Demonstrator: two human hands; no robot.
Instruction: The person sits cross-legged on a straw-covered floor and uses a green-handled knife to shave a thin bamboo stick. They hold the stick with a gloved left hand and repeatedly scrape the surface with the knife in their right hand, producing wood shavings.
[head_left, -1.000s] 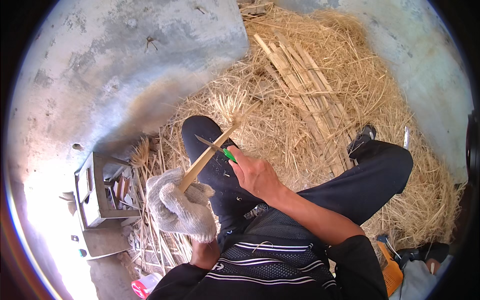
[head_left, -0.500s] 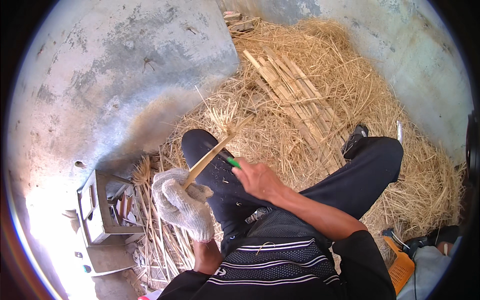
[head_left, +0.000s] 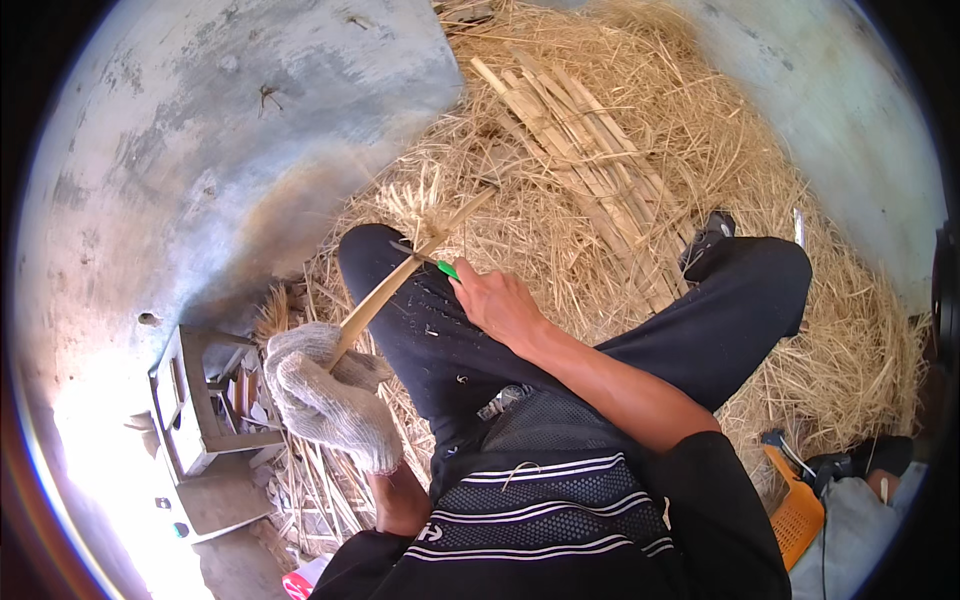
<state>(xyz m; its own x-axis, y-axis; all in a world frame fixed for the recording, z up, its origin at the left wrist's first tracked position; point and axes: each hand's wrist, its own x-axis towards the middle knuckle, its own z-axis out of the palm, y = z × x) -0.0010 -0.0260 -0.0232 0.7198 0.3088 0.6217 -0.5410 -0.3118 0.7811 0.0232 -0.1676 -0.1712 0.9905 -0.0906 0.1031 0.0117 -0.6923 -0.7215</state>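
Note:
My left hand (head_left: 332,392), in a grey-white knitted glove, is closed round the lower end of a flat bamboo strip (head_left: 378,298). The strip slants up and away across my left knee, and its far end shows a frayed tuft of pale shavings (head_left: 424,204). My bare right hand (head_left: 497,308) grips a knife by its green handle (head_left: 447,268). The dark blade (head_left: 408,249) lies across the strip near the knee and appears to touch it. Small shavings cling to my dark trousers.
Several flat bamboo strips (head_left: 590,165) lie on the straw heap (head_left: 700,130) ahead. At the left stand a wooden stool frame (head_left: 205,445) with scraps inside and a bundle of thin sticks (head_left: 320,500). An orange plastic chair (head_left: 797,520) is at the lower right. Walls rise behind.
My left hand has drawn the strip down and to the left. The right hand has moved up slightly, and the knife blade now lies across the strip. The head view has shifted a little.

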